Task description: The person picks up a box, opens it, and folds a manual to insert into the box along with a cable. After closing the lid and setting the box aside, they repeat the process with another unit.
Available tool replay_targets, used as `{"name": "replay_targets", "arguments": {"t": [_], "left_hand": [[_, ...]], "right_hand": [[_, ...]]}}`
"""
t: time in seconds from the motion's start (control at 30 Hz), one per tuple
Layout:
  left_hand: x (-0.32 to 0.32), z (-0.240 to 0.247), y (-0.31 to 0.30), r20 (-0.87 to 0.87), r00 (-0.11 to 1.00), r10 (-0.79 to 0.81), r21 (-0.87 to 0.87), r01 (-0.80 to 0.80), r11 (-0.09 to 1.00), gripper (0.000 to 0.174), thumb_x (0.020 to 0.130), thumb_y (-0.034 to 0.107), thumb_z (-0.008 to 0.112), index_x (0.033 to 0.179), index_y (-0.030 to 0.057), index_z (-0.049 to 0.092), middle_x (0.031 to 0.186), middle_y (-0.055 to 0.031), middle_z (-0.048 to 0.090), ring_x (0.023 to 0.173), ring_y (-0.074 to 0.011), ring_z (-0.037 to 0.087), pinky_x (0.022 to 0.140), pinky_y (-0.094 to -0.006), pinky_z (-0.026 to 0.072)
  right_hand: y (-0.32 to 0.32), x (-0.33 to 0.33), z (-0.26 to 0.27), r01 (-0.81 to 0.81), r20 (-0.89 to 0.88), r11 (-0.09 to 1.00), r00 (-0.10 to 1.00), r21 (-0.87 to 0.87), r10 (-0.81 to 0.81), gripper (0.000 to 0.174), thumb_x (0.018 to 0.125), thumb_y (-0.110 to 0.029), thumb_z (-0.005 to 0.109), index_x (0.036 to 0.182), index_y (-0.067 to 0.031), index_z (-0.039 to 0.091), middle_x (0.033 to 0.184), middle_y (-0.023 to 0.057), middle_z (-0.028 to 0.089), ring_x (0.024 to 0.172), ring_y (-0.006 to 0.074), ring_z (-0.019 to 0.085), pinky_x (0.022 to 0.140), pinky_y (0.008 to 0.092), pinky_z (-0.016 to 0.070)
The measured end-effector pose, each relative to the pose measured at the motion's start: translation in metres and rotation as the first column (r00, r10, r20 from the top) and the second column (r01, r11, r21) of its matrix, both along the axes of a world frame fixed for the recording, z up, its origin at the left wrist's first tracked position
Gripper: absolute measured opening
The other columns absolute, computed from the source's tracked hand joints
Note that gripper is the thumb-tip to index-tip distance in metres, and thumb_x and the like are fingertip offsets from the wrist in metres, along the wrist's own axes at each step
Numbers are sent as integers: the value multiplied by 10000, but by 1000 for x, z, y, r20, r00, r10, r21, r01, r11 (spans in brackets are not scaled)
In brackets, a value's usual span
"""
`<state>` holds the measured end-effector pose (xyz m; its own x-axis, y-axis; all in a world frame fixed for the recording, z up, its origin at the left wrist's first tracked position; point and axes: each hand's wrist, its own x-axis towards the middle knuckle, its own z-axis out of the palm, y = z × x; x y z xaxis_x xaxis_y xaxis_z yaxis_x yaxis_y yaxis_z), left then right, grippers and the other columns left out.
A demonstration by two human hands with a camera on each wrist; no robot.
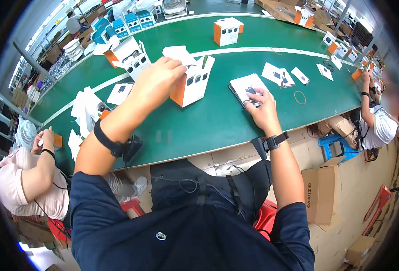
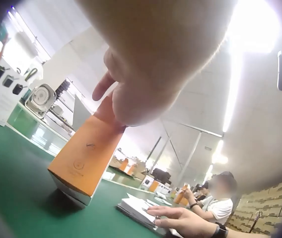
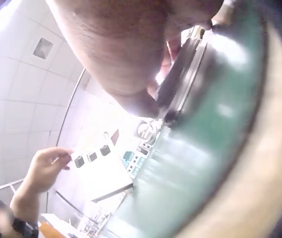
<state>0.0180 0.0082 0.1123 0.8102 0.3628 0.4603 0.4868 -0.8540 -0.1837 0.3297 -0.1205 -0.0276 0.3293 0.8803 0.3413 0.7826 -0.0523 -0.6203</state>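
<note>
A white and orange carton [image 1: 196, 86] with pictures of black devices stands with its top flaps raised on the green table. Reaching over from the left, my left hand [image 1: 159, 81] pinches its upper edge with bent fingers. In the left wrist view the carton's orange side [image 2: 89, 153] faces the camera below that hand. To the right lies a stack of white printed cards [image 1: 243, 85], a dark device pictured on top. My right hand [image 1: 266, 110] grips the stack's near edge between thumb and fingers; the right wrist view shows the stack's dark edge [image 3: 180, 74] beside the fingers.
Another opened carton [image 1: 138, 58] stands to the left, near loose white papers [image 1: 85, 106]. A closed carton [image 1: 228, 32] is on the far side. Right of the stack lie printed cards [image 1: 278, 74] and a rubber band [image 1: 300, 97]. People sit on both sides.
</note>
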Motion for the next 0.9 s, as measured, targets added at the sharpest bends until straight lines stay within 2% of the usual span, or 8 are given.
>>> {"name": "replay_targets", "arguments": {"t": [0.2, 0.43, 0.53, 0.67, 0.73, 0.8, 0.87, 0.9], "left_hand": [[-30, -23, -28, 147, 988, -43, -69, 54, 996, 322, 785, -60, 665, 1089, 46, 683, 1141, -113, 684, 1165, -327, 647, 931, -413, 566], [-59, -43, -25, 260, 962, -82, -168, 129, 977, 275, 810, -50, 705, 1071, 33, 693, 1228, -134, 671, 1267, -386, 602, 1004, -442, 534], [-76, -59, -13, 304, 950, -72, -130, 116, 985, 301, 811, -30, 717, 1095, 67, 696, 1276, -122, 654, 1312, -412, 549, 1045, -486, 496], [-80, -71, -21, 393, 918, 55, -191, 23, 981, 301, 842, -35, 690, 1116, 88, 707, 1343, -135, 622, 1357, -441, 498, 1081, -509, 457], [-75, -72, -30, 436, 894, 102, -95, -67, 993, 318, 820, -27, 675, 1112, 92, 719, 1311, -147, 628, 1333, -429, 519, 1060, -500, 458], [-69, -72, -44, 505, 862, 52, -39, -37, 999, 336, 800, -25, 667, 1109, 95, 724, 1285, -149, 630, 1291, -415, 544, 1040, -498, 460], [-62, -71, -60, 569, 817, -96, 88, 55, 995, 380, 740, -33, 661, 1095, 85, 729, 1184, -138, 648, 1123, -365, 617, 967, -481, 479], [-59, -72, -71, 583, 802, -129, 28, 139, 990, 375, 744, -35, 662, 1097, 76, 727, 1162, -131, 657, 1082, -356, 629, 946, -469, 493]], "right_hand": [[2, 2, -3, 23, -65, 999, 998, -24, -25, 314, 853, -323, 761, 1104, -141, 807, 1366, 71, 620, 1339, 296, 497, 1133, 512, 312], [-1, -4, 2, 51, 76, 998, 996, -23, -49, 299, 850, -354, 788, 1083, -168, 813, 1368, 63, 628, 1326, 296, 512, 1115, 497, 333], [0, -2, -2, 56, 81, 998, 995, 2, -56, 285, 857, -353, 787, 1073, -170, 815, 1360, 62, 634, 1321, 296, 515, 1099, 483, 349], [8, 3, -4, 90, 35, 996, 995, -23, -89, 258, 868, -335, 780, 1066, -174, 817, 1348, 62, 643, 1319, 298, 515, 1092, 472, 357], [9, 4, 0, 83, 19, 996, 996, -35, -83, 249, 880, -328, 773, 1066, -168, 814, 1338, 63, 651, 1303, 304, 533, 1108, 479, 343], [8, 6, 6, 79, 5, 996, 997, -46, -79, 239, 892, -320, 767, 1066, -161, 810, 1328, 64, 659, 1286, 310, 550, 1124, 486, 329], [6, 9, 13, 97, -67, 953, 994, 285, -82, 203, 931, -243, 742, 1068, -100, 787, 1278, 96, 687, 1210, 292, 615, 1102, 447, 384], [4, 2, 26, 59, -182, 900, 983, 432, 23, 154, 970, -150, 701, 1058, -37, 759, 1215, 107, 717, 1122, 231, 660, 1041, 374, 455]]}}
